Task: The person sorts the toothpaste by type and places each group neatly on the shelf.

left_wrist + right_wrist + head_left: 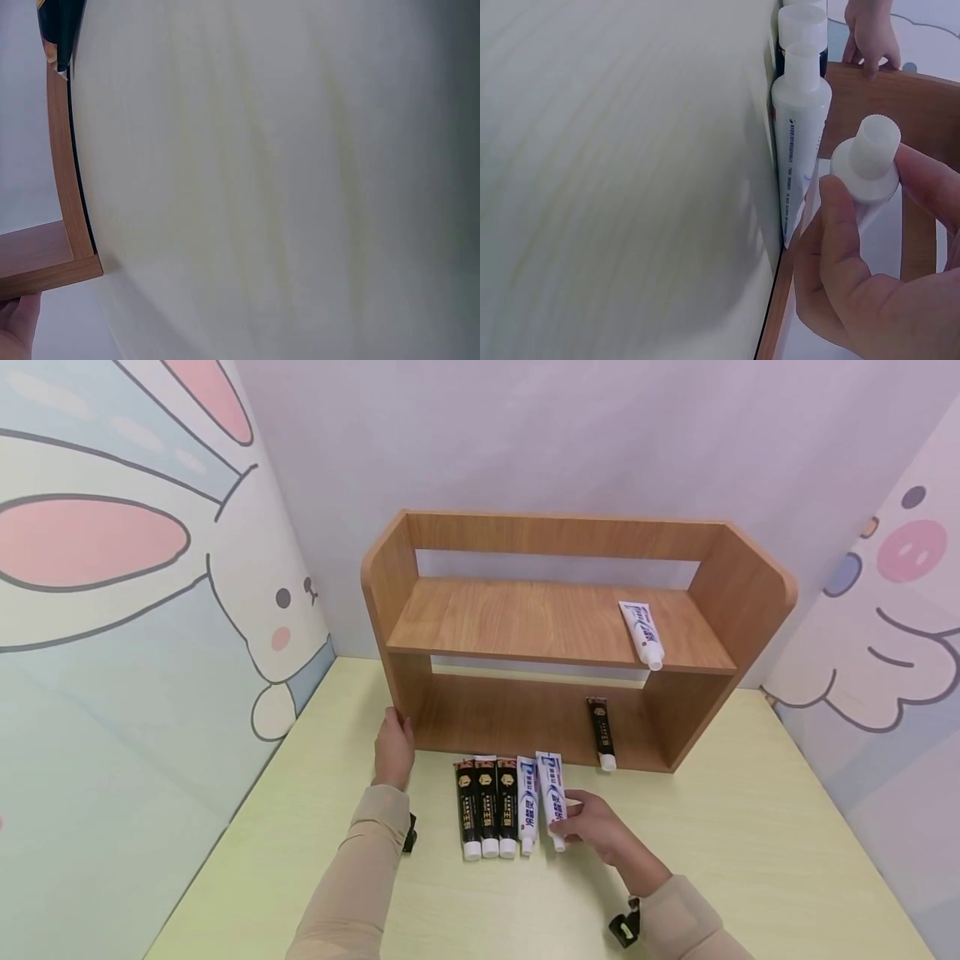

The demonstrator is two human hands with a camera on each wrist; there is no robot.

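My right hand (598,831) pinches a white toothpaste tube (551,781) between thumb and fingers near its cap end. In the right wrist view, that tube's white cap (877,142) points toward the camera. Just left of it lies a second white toothpaste tube (527,802), beside three black toothpaste tubes (487,802) in a row on the table, caps toward me. With my left hand (393,747) I grip the front edge of the wooden shelf's left side panel (390,635), low down. Only a bit of that hand shows in the left wrist view.
The two-tier wooden shelf (525,664) stands against the back wall. One white tube (642,633) lies on its upper board at the right, cap past the front edge. Below, a black tube (601,731) lies on the lower board. Cartoon-printed walls (255,610) flank the table (247,860).
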